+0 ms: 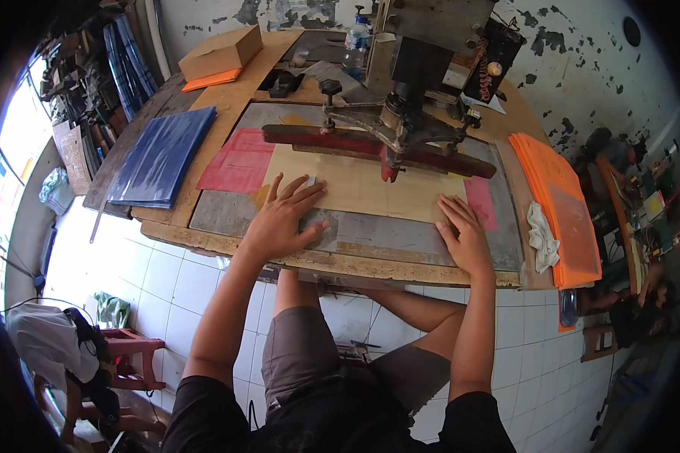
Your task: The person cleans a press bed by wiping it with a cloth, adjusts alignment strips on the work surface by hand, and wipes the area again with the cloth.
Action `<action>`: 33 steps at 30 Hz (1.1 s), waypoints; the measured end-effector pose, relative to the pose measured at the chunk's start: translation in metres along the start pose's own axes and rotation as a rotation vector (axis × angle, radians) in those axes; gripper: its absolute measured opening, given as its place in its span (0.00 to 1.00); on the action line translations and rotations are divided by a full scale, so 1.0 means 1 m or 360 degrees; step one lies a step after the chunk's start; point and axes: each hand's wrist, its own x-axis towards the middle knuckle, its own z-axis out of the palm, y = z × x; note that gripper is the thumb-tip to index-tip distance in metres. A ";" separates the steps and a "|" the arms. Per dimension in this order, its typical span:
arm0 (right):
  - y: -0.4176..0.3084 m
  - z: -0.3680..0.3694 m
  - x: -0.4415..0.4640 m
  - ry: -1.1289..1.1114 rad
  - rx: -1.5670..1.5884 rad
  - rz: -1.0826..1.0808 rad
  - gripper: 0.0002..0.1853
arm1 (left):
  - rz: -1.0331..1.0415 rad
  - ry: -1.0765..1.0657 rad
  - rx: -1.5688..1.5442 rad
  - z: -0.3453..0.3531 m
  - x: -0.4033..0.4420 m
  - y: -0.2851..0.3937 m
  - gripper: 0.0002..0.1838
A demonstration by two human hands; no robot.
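Observation:
A tan sheet (363, 185) lies flat on the grey metal plate of the worktable (400, 236), under the red-edged bar (332, 141) of a press. My left hand (283, 219) rests with spread fingers, its fingertips on the sheet's left part beside a small white piece. At the sheet's front right corner, my right hand (465, 235) lies palm down, fingers stretched out, fingertips touching the edge. Neither hand holds anything. Pink material (236, 160) shows left of the sheet, and another pink strip (482, 202) to its right.
Blue plastic sheets (162, 157) are stacked on the left; an orange stack (559, 204) with a white cloth (542, 238) lies on the right. A cardboard box (221, 53) and a bottle (356, 45) stand behind. Another person (642, 306) sits at far right.

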 end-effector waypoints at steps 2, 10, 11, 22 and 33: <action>0.000 0.000 0.000 -0.0014 0.0001 0.0010 0.26 | -0.0008 -0.0006 -0.0004 -0.001 0.000 0.000 0.39; -0.001 0.002 0.000 0.0032 0.0020 0.0020 0.25 | -0.0013 -0.0024 -0.0020 -0.002 -0.001 0.003 0.36; -0.001 0.001 -0.001 0.0057 0.0018 0.0015 0.25 | -0.0010 -0.0012 -0.0021 -0.002 -0.001 0.002 0.36; 0.001 0.000 -0.001 0.0098 0.0064 0.0008 0.23 | -0.0031 0.0017 -0.0044 -0.003 -0.002 0.004 0.33; 0.001 -0.001 0.000 0.0085 0.0057 0.0018 0.23 | -0.0066 0.0042 -0.0077 -0.004 0.000 0.006 0.32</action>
